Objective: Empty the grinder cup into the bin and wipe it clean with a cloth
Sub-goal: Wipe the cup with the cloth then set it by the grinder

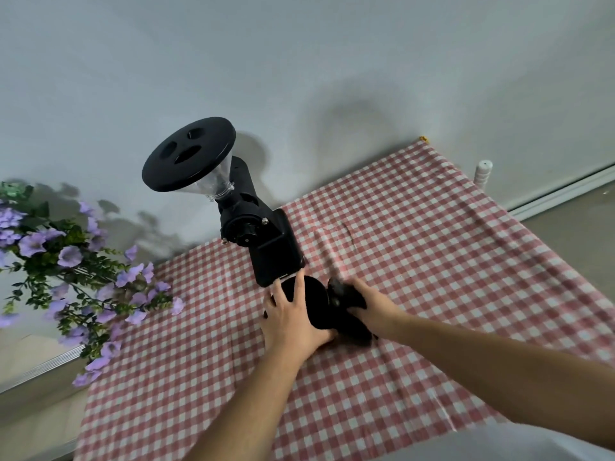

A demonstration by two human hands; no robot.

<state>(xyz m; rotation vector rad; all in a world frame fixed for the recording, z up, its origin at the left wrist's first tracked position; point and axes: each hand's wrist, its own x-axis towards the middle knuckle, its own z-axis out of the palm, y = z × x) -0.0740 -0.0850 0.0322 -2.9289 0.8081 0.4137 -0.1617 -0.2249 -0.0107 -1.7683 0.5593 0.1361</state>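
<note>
One black grinder cup [311, 302] sits low over the red-and-white checked tablecloth [416, 247], just in front of the base of the single black coffee grinder [263, 234]. The cup's mouth cannot be seen from this angle, so whether anything lies inside it cannot be told. On top of the grinder, a clear funnel-shaped hopper [216, 184] is capped by a round black lid [189, 155] with three recesses; the hopper looks clear, with no beans visible through its wall.

Two bare hands are in view, one on each side of the cup. The left hand [293, 314] wraps the cup from the left, fingers spread up along its side toward the grinder base and the thumb tucked under near the bottom, gripping it. The right hand [364, 302] is clenched around a dark, blurred bundle, apparently a black cloth [342, 294], pressed against the right side of the cup. Both forearms reach in from the lower edge, the right one crossing from the lower right corner.

One bunch of purple flowers [66, 261] with green leaves stands off the cloth's left edge, well apart from the hands. A small white ribbed object [483, 173] stands beyond the table's far right corner
</note>
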